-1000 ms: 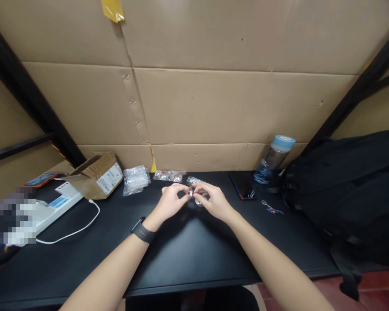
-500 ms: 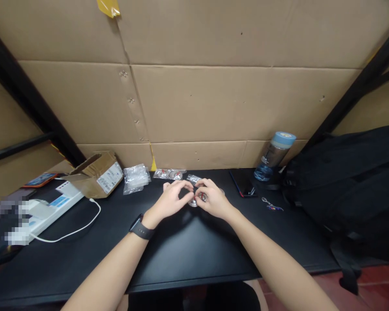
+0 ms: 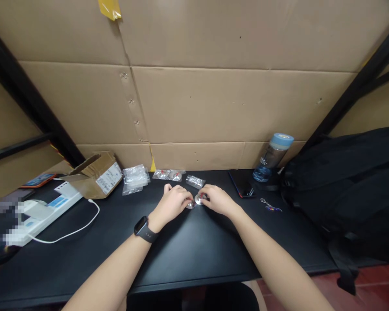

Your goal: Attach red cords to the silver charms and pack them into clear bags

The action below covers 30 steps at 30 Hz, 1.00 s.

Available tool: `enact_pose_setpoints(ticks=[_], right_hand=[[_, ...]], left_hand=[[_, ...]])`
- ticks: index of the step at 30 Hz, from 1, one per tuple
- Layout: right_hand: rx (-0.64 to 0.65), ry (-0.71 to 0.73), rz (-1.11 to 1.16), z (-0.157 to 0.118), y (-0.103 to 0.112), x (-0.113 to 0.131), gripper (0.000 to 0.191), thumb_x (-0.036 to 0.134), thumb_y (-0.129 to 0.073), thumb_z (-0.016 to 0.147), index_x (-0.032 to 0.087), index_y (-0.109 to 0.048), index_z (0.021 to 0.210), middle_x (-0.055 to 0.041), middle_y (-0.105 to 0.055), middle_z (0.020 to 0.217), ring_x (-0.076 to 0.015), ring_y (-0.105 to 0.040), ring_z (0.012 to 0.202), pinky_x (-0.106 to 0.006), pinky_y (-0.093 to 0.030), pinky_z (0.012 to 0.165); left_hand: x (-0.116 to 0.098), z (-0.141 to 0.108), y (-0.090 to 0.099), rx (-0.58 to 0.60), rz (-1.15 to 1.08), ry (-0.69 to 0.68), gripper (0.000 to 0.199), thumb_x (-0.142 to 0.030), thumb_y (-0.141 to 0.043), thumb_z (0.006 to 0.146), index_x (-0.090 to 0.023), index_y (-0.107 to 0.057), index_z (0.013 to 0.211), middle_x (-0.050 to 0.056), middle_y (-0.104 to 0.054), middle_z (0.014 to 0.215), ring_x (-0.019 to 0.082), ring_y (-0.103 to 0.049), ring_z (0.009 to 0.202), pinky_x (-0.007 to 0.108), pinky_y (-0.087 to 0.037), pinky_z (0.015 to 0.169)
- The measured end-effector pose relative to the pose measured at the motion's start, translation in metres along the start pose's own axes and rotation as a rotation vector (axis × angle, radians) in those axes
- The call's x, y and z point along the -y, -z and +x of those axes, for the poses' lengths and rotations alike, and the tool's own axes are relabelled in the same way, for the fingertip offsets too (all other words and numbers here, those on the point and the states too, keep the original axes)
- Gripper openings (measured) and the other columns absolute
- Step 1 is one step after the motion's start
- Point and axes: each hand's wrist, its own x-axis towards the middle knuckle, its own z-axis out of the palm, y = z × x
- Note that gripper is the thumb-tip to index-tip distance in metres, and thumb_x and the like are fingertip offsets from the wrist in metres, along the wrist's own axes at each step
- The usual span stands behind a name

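Two small shiny metal discs with red middles rest side by side on the black table (image 3: 194,246). My left hand (image 3: 175,202), wearing a black watch (image 3: 145,229) on its wrist, has its fingers closed on the left disc (image 3: 191,204). Fingers of my right hand (image 3: 218,200) pinch the right disc (image 3: 199,198) from its right side. Behind my hands lies a clear plastic packet (image 3: 195,181), and further back are two similar discs in clear wrapping (image 3: 169,175).
Clear plastic bags (image 3: 135,179), an opened cardboard box (image 3: 99,175) and a white power strip (image 3: 52,214) with a cable are at left. On the right are a phone (image 3: 243,183), a bottle (image 3: 272,157), a keychain (image 3: 271,205) and a black backpack (image 3: 350,190).
My hands have moved slightly apart, and the fingers have lowered onto the discs. Both discs and the packet behind them show more clearly. The view has shifted slightly.
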Motion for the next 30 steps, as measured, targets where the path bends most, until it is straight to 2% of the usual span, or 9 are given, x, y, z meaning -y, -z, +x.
enact_pose_setpoints(ticks=[4,8,11,13,18,20,25,28,30], right_hand=[[0.038,-0.052,-0.055,0.002,-0.001,-0.005,0.011,0.013,-0.069,0.084,0.022,-0.075,0.082,-0.0051,-0.072,0.086,-0.0207,-0.068,0.083,-0.027,-0.045,0.070],[-0.060,-0.069,-0.003,0.003,0.003,-0.005,0.012,0.014,-0.066,0.086,0.022,-0.070,0.080,-0.0041,-0.071,0.089,-0.0195,-0.067,0.082,-0.027,-0.046,0.068],[-0.180,-0.025,0.251,0.005,0.003,-0.001,0.008,0.021,-0.062,0.092,0.021,-0.068,0.086,-0.0049,-0.069,0.093,-0.0179,-0.066,0.084,-0.028,-0.051,0.073],[-0.219,-0.012,0.482,0.006,-0.001,0.004,0.013,0.029,-0.060,0.095,0.020,-0.066,0.089,-0.0060,-0.069,0.099,-0.0177,-0.068,0.086,-0.029,-0.055,0.075],[-0.144,-0.111,0.990,0.006,-0.010,0.019,0.030,0.048,-0.067,0.089,0.019,-0.061,0.088,-0.0084,-0.064,0.124,-0.0189,-0.072,0.091,-0.033,-0.063,0.074],[-0.116,-0.173,1.101,0.005,-0.009,0.022,0.033,0.049,-0.073,0.084,0.019,-0.061,0.092,-0.0073,-0.064,0.122,-0.0186,-0.074,0.089,-0.035,-0.064,0.074],[-0.037,-0.264,1.301,0.004,-0.002,0.021,0.048,0.040,-0.080,0.081,0.026,-0.061,0.124,-0.0057,-0.069,0.112,-0.0170,-0.076,0.077,-0.037,-0.065,0.076],[-0.020,-0.295,1.372,0.005,0.002,0.018,0.037,0.038,-0.076,0.086,0.021,-0.068,0.118,-0.0095,-0.073,0.109,-0.0211,-0.077,0.084,-0.039,-0.065,0.083],[-0.062,-0.301,1.414,0.006,0.007,0.015,0.035,0.039,-0.071,0.089,0.021,-0.068,0.118,-0.0106,-0.074,0.110,-0.0232,-0.077,0.086,-0.041,-0.064,0.085]], left_hand=[[0.001,0.002,0.001,-0.041,0.025,0.029,0.015,-0.024,-0.058,0.095,-0.025,-0.072,0.088,0.003,-0.074,0.089,0.022,-0.061,0.096,0.040,-0.025,0.089],[0.004,0.005,0.001,-0.119,-0.029,0.140,0.013,-0.028,-0.058,0.095,-0.025,-0.070,0.090,0.002,-0.076,0.091,0.023,-0.064,0.097,0.040,-0.027,0.091],[0.002,0.007,0.001,-0.203,-0.098,0.241,0.015,-0.033,-0.059,0.094,-0.026,-0.071,0.091,0.003,-0.077,0.094,0.024,-0.066,0.098,0.041,-0.029,0.093],[-0.002,0.007,0.000,-0.231,-0.143,0.275,0.016,-0.036,-0.059,0.094,-0.026,-0.072,0.093,0.002,-0.078,0.098,0.024,-0.068,0.099,0.041,-0.031,0.093],[-0.011,0.006,-0.004,-0.284,-0.201,0.285,0.017,-0.036,-0.059,0.095,-0.027,-0.072,0.100,0.001,-0.078,0.103,0.023,-0.070,0.098,0.041,-0.033,0.096],[-0.011,0.006,-0.006,-0.302,-0.206,0.288,0.017,-0.037,-0.059,0.095,-0.027,-0.072,0.100,0.001,-0.078,0.103,0.023,-0.070,0.098,0.041,-0.034,0.097],[-0.008,0.007,-0.009,-0.287,-0.225,0.275,0.020,-0.040,-0.059,0.095,-0.027,-0.072,0.101,0.002,-0.077,0.105,0.024,-0.070,0.100,0.043,-0.036,0.100],[-0.004,0.012,-0.008,-0.317,-0.229,0.277,0.026,-0.047,-0.062,0.093,-0.028,-0.068,0.109,0.004,-0.075,0.116,0.026,-0.066,0.111,0.046,-0.035,0.105],[0.002,0.020,-0.008,-0.341,-0.216,0.313,0.034,-0.050,-0.056,0.096,-0.028,-0.063,0.120,0.007,-0.069,0.129,0.029,-0.061,0.123,0.050,-0.033,0.108]])
